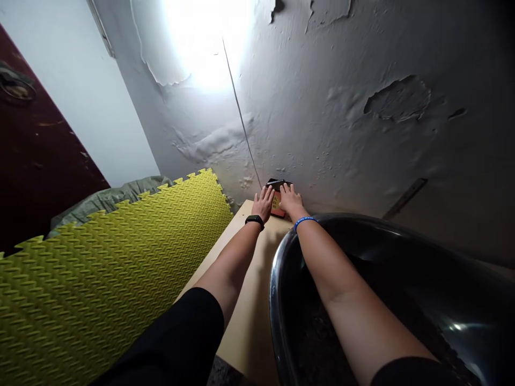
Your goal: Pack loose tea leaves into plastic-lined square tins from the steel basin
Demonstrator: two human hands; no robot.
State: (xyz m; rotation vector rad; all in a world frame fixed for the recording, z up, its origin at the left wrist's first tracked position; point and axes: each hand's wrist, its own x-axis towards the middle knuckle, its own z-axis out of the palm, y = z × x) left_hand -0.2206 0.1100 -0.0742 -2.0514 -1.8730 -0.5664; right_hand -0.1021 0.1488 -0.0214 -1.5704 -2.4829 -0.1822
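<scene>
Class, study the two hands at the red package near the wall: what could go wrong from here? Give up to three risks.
1. The left hand and right hand partly cover the red package, so a slip might go unnoticed.
2. The right forearm reaches across the basin and might knock its rim.
3. The wall is peeling, so loose flakes might drop.
</scene>
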